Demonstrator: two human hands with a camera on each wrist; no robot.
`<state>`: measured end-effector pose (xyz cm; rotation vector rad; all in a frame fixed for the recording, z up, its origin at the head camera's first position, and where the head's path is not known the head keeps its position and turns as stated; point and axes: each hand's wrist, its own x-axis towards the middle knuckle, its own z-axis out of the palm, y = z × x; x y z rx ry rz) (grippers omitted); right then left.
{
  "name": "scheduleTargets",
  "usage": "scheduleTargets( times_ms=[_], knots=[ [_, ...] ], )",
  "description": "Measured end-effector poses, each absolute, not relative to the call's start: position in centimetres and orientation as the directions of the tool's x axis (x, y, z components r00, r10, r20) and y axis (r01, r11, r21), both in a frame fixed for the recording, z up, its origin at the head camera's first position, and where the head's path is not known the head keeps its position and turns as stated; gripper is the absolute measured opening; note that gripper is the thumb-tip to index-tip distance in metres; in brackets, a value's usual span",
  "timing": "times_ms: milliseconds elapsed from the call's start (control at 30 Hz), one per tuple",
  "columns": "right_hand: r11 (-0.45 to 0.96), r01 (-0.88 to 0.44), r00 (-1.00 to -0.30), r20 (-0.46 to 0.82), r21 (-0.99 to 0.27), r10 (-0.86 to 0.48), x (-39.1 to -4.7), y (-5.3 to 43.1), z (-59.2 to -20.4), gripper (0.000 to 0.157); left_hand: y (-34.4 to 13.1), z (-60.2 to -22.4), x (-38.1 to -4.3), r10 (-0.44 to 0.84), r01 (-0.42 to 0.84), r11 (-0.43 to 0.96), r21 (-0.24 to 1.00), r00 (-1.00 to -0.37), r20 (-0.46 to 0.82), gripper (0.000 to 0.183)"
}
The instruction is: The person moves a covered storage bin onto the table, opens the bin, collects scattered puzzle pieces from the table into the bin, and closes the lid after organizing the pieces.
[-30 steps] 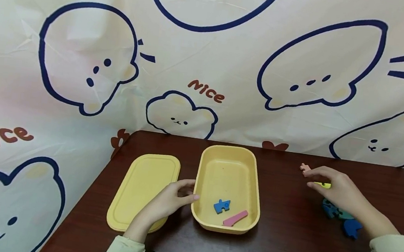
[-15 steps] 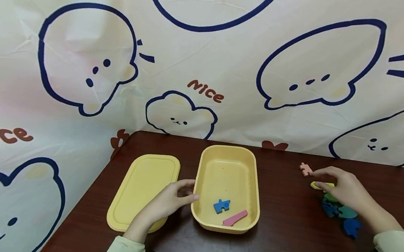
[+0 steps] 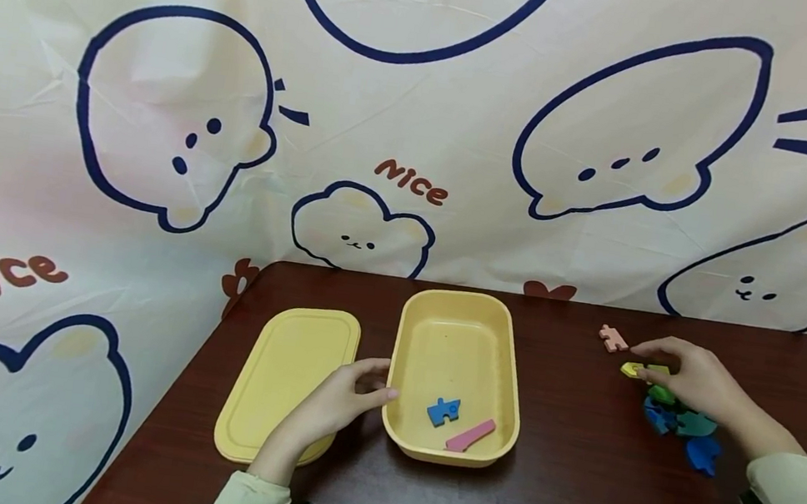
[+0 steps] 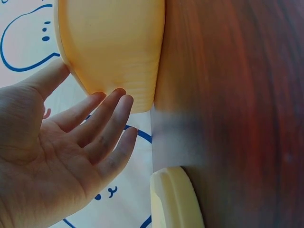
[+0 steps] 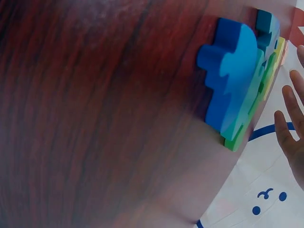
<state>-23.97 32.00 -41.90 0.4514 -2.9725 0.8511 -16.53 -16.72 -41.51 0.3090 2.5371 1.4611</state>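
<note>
A yellow box (image 3: pixel 462 352) holds a blue puzzle piece (image 3: pixel 442 412) and a long pink piece (image 3: pixel 470 436). At its left side my left hand (image 3: pixel 336 399) holds the wall, thumb at the rim and fingertips against the outside. My right hand (image 3: pixel 698 381) hovers over several loose pieces, thumb and index finger spread apart. Its thumb overlaps a yellow piece (image 3: pixel 632 370); the index fingertip is just beside a pale pink puzzle piece (image 3: pixel 614 339). Below lie green (image 3: pixel 661 394), blue (image 3: pixel 660 416) and teal (image 3: pixel 695 424) pieces, with a darker blue piece (image 5: pixel 232 71) closest to the right wrist camera.
A yellow lid (image 3: pixel 294 373) lies flat left of the box, partly under the left forearm. Both stand on a dark brown table (image 3: pixel 571 491). Behind the table hangs a white cloth (image 3: pixel 477 143) with cartoon drawings.
My right hand has drawn back slightly to the right, so the pale pink piece and more of the yellow and green pieces show. My left hand and the box have stayed put.
</note>
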Motion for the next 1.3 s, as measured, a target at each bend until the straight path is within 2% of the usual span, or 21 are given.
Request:
scheduleTargets(
  times_ms=[300, 1300],
  knots=[
    [0.806, -0.281, -0.956, 0.082, -0.522, -0.281, -24.2, 32.3, -42.5, 0.035, -16.8, -41.4, -16.5, 0.284, 0.090, 0.491, 0.866, -0.957, -0.062, 0.049],
    [0.807, -0.260, -0.962, 0.072, -0.530, -0.263, -24.8, 32.7, -43.8, 0.033, -16.8, -41.3, -16.5, 0.286, 0.079, 0.486, 0.871, -0.955, -0.073, 0.050]
  ],
)
